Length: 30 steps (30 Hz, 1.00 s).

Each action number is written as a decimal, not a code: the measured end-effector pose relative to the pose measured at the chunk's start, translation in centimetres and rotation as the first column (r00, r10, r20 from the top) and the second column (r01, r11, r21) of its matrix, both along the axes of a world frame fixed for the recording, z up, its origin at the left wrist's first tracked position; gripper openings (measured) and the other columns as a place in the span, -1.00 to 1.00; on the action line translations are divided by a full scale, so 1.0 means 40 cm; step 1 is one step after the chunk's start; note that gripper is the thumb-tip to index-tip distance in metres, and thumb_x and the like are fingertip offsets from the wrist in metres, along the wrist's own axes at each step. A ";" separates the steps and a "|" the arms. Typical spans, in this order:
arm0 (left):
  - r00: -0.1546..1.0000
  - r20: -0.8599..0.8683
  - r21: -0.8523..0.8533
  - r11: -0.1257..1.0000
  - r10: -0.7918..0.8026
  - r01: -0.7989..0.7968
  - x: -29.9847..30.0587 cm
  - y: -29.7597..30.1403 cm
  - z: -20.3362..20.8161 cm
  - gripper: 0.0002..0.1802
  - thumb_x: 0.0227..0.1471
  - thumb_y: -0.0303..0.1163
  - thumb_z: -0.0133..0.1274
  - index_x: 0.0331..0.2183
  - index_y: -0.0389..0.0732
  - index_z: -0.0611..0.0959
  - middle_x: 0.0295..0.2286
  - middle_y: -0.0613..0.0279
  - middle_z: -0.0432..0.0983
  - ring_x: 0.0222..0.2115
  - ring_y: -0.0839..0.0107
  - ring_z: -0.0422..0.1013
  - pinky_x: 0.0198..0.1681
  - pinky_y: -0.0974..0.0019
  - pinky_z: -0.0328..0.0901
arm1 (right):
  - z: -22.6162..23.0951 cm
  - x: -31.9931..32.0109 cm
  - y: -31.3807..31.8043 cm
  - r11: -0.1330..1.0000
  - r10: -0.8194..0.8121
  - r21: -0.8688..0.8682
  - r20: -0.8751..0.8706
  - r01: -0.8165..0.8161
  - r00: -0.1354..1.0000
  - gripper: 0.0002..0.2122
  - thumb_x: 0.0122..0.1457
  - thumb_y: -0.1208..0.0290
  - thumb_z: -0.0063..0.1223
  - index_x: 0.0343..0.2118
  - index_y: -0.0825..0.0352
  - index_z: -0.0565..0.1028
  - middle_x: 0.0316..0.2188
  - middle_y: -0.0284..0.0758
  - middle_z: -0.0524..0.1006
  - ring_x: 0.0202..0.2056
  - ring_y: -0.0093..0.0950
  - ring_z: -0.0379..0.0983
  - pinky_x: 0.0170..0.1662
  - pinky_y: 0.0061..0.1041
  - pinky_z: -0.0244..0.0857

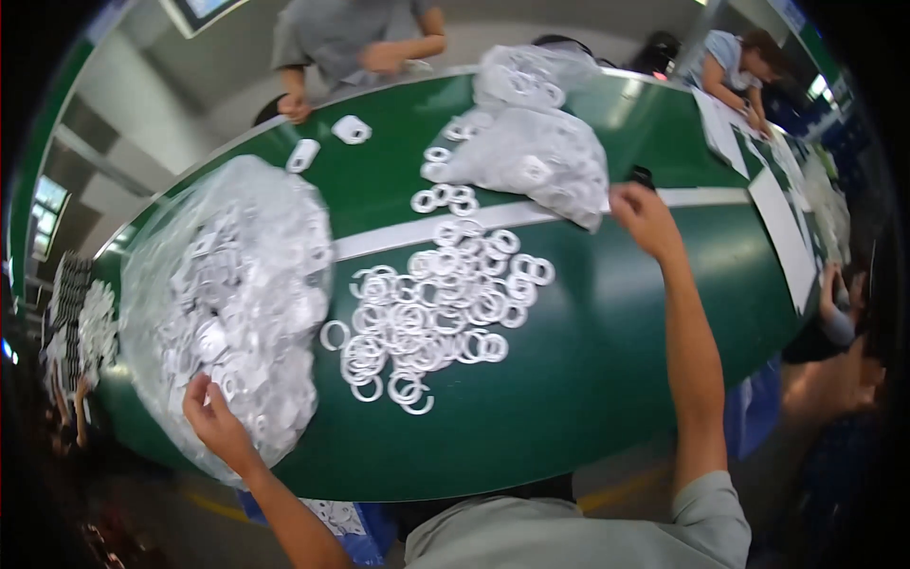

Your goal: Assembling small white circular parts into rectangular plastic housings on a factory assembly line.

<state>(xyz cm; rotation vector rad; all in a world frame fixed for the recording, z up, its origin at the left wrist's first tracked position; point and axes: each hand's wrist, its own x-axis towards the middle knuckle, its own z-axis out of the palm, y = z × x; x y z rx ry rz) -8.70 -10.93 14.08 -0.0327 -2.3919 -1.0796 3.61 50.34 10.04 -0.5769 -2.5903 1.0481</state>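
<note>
My left hand (pixel 222 425) is over the near side of a large clear plastic bag (pixel 152 284) full of small white parts (pixel 223 261). Its thumb and forefinger look slightly apart, with nothing visible between them. Stretched out to the right, my right hand (pixel 646 220) is curled closed beside the edge of a second clear bag (pixel 569 175) of white pieces. Whatever those fingers grip, if anything, is hidden. A small black object (pixel 641 176) sits just beyond that hand. Between the two bags, many white rings (pixel 417 313) lie heaped and overlapping on the green table (pixel 578 379).
A pale strip (pixel 379 244) crosses the table lengthwise. Two loose white pieces (pixel 352 130) (pixel 302 156) lie beyond the large bag. Across the table stands a person in grey (pixel 346 43); another person (pixel 735 71) works at far right near white sheets (pixel 785 237).
</note>
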 end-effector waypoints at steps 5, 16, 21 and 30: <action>0.839 0.141 0.125 0.850 -0.525 0.511 0.160 0.408 -0.039 -0.71 -0.04 -0.65 -0.04 -0.19 -0.26 0.53 -0.10 0.13 0.33 -0.12 0.35 0.32 -0.20 0.42 0.30 | 0.010 -0.144 0.180 0.978 -0.188 0.089 -0.041 0.191 0.981 -0.40 0.06 0.08 0.15 0.09 0.38 0.34 0.04 -0.06 0.38 -0.02 -0.36 0.39 0.02 -0.41 0.25; 0.509 0.254 0.467 0.565 -0.822 0.680 0.340 0.825 -0.110 -0.76 -0.04 -0.59 0.09 -0.24 -0.23 0.58 -0.20 0.10 0.44 -0.27 0.32 0.42 -0.30 0.41 0.37 | -0.037 -0.321 0.233 0.987 0.057 0.150 -0.024 -0.053 0.998 -0.66 0.05 0.20 0.15 -0.19 0.32 0.52 -0.34 -0.24 0.54 -0.24 -0.42 0.44 -0.12 -0.50 0.28; 0.649 0.288 0.743 0.592 -0.704 0.313 0.194 1.092 -0.220 -0.53 0.01 -0.36 0.11 -0.05 -0.34 0.44 -0.17 0.08 0.40 -0.23 0.33 0.39 -0.17 0.36 0.31 | -0.040 -0.376 0.272 0.986 0.153 0.084 -0.101 -0.145 0.983 -0.62 0.09 0.13 0.10 -0.18 0.35 0.52 -0.21 -0.19 0.53 -0.11 -0.37 0.41 0.00 -0.45 0.23; 0.707 0.476 0.876 0.352 -0.523 -0.329 -0.023 1.362 -0.281 -0.26 -0.11 -0.14 0.24 -0.13 -0.61 0.36 -0.21 -0.12 0.45 -0.21 0.28 0.40 -0.19 0.32 0.30 | -0.145 -0.436 0.399 0.997 0.063 -0.043 0.146 -0.057 0.987 -0.33 -0.02 -0.14 0.09 -0.02 0.40 0.41 -0.04 0.00 0.44 -0.01 -0.16 0.38 0.06 -0.36 0.21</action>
